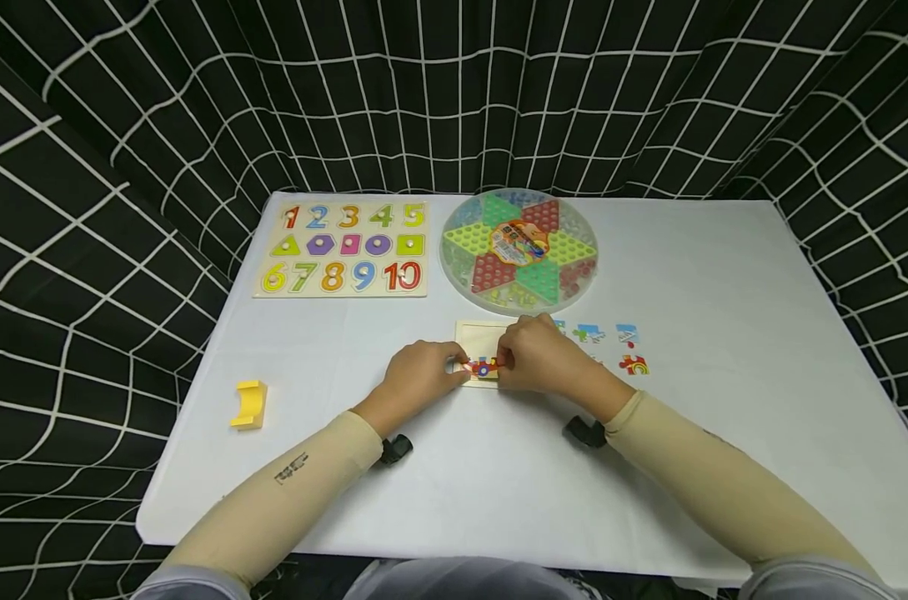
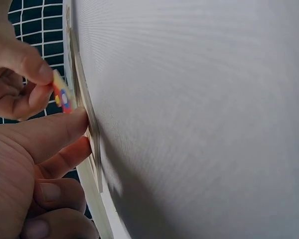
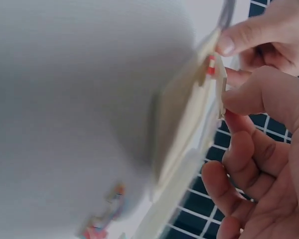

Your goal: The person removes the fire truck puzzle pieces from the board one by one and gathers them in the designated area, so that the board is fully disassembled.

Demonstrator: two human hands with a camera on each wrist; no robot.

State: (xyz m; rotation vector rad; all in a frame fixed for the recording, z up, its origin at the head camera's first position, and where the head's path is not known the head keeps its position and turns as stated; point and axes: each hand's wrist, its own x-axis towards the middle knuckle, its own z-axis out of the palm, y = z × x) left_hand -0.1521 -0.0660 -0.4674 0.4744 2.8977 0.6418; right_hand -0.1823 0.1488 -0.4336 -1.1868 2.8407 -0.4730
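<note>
A pale wooden puzzle board [image 1: 479, 337] lies in front of me, and a puzzle piece with red and white print [image 3: 211, 64] sits at its left side. At the board's near left corner, my left hand [image 1: 422, 369] pinches the edge between thumb and forefinger. My right hand [image 1: 539, 354] holds a colourful jigsaw piece [image 1: 484, 367] by its right end, over the board's near part. Red, blue and yellow print shows on that piece in the left wrist view, where it stands tilted. My right hand covers the board's right side in the head view.
Several loose jigsaw pieces, one red and yellow [image 1: 634, 364], lie right of the board. Behind are a number puzzle [image 1: 338, 291] and a round Chinese checkers set [image 1: 518, 296]. A yellow arch-shaped block [image 1: 251, 405] stands at the left on the white table [image 1: 724, 275].
</note>
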